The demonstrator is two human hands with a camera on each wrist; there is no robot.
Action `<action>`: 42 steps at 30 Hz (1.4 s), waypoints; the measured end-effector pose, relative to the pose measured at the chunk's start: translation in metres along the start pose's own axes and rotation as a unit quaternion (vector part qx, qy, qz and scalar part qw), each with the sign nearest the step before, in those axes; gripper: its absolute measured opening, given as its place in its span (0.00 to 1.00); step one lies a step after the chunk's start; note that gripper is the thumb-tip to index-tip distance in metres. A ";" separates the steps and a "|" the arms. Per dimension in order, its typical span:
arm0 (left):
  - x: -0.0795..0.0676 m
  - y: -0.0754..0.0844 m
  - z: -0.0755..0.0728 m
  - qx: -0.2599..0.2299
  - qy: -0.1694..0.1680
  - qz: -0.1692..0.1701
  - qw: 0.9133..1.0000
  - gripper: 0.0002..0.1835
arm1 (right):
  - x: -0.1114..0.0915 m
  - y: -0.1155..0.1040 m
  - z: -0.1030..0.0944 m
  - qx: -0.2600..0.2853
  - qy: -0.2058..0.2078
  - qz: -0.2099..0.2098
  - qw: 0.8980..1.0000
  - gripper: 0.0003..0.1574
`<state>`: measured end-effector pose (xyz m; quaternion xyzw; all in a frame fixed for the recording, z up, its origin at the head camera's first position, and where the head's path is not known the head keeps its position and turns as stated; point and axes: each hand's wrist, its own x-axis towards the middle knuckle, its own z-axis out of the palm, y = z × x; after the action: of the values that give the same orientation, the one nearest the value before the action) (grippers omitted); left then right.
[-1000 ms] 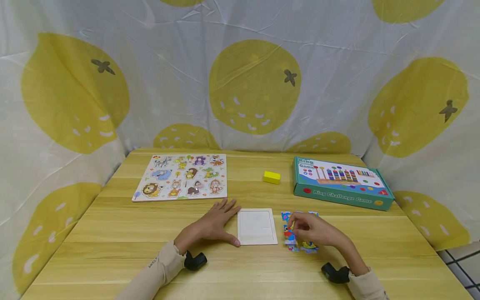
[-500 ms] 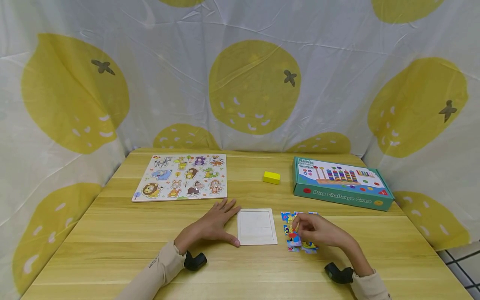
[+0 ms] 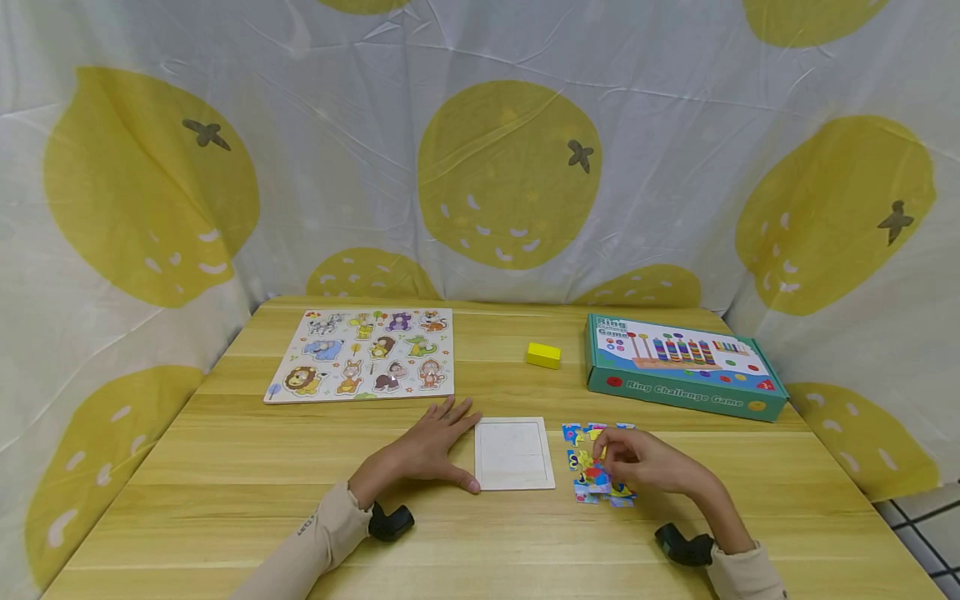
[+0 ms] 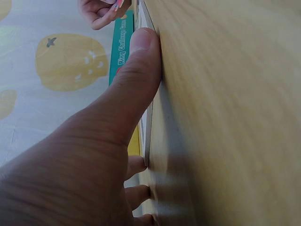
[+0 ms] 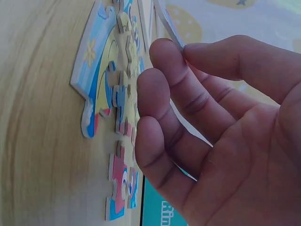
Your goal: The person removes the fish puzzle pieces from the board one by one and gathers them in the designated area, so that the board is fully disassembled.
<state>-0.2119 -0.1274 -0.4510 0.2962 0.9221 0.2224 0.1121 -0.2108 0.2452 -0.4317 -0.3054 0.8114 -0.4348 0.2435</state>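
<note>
My left hand [image 3: 422, 447] rests on the table with its fingers spread. Its thumb and fingertips touch the left edge of a pale wooden puzzle board [image 3: 513, 454], whose framed surface holds no pieces. Over on the right, my right hand [image 3: 651, 463] pinches a jigsaw piece [image 5: 168, 21] between thumb and finger, as the right wrist view shows. The piece is red and blue in the head view. Beneath that hand lie several loose jigsaw pieces [image 5: 96, 70] in blue, yellow and pink, partly hidden by the fingers.
An animal peg puzzle [image 3: 363, 354] lies at the back left of the wooden table [image 3: 450, 550]. Behind the board sits a yellow block [image 3: 543, 355]. At the back right lies a green Ring Challenge Game box [image 3: 682, 367]. A lemon-print curtain [image 3: 660, 150] surrounds the table's back and sides.
My right hand has shifted slightly right over the loose pieces, carrying the pinched piece along and uncovering more pieces on the left. My left hand and the board have stayed put.
</note>
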 end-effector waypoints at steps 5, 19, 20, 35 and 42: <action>0.000 0.000 0.000 0.000 0.000 -0.001 1.000 0.58 | -0.002 0.001 -0.001 0.006 -0.003 -0.001 1.000 0.09; 0.000 0.000 -0.001 0.002 -0.001 0.001 1.000 0.58 | -0.009 0.002 -0.005 0.015 -0.016 0.015 1.000 0.09; 0.000 0.001 -0.001 0.002 -0.001 0.001 1.000 0.58 | -0.009 0.001 -0.005 0.018 -0.018 0.014 1.000 0.09; 0.000 -0.001 0.000 0.007 -0.001 -0.002 1.000 0.58 | -0.015 0.007 -0.008 0.020 -0.025 0.004 0.999 0.09; 0.001 -0.001 0.001 0.005 -0.004 -0.004 1.000 0.59 | -0.018 0.008 -0.011 0.020 -0.022 0.005 1.000 0.09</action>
<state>-0.2129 -0.1275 -0.4522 0.2939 0.9239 0.2166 0.1149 -0.2078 0.2678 -0.4310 -0.3060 0.7983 -0.4432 0.2697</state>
